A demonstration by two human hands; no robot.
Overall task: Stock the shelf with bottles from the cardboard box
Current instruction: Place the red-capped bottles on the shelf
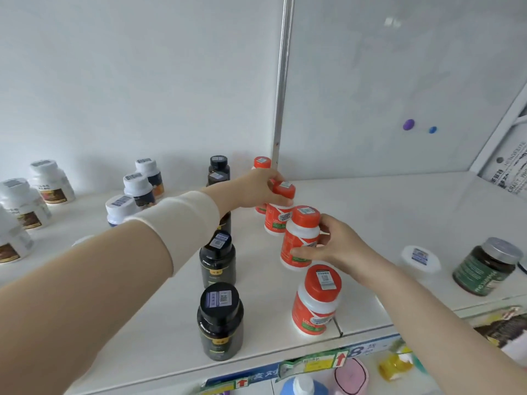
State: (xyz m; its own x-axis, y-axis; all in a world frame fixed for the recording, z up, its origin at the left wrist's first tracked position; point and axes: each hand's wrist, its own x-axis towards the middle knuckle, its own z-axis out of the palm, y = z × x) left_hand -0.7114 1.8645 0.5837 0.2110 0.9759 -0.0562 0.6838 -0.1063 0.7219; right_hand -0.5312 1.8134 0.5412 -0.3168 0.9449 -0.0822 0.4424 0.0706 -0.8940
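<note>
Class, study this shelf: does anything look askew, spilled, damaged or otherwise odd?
The bottles stand upright, nothing spilled. Only the green paper tag on the front edge of the shelf hangs crooked and crumpled.

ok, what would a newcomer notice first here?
Two hands mid-shelf, each gripping an orange-capped bottle: left hand on the farther bottle, right hand on the nearer bottle. Just left of them, a row of black bottles runs front to back on the white shelf.
</note>
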